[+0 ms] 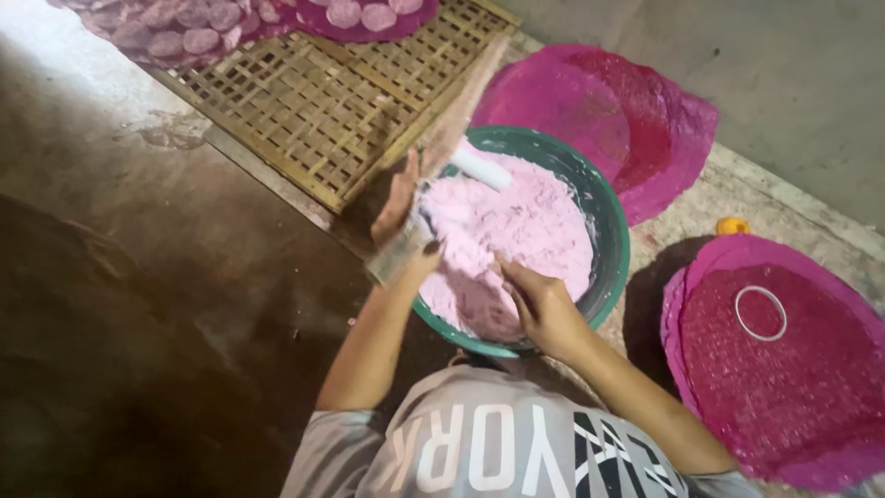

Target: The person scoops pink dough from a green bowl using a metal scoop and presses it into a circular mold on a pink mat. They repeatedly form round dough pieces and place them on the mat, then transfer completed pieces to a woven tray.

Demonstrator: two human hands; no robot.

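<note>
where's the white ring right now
In the head view the white ring lies flat on the pink round mat at the right, beyond the green bowl and below a small yellow object.

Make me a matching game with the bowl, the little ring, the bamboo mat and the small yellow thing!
Things:
1. bowl
2. ring
3. bamboo mat
4. small yellow thing

Places or colours:
A. lies on a pink round mesh
B. green, full of pink dough
C. on the floor between two pink stacks
D. woven lattice, tan

Pairs: 1-B, 2-A, 3-D, 4-C
</note>
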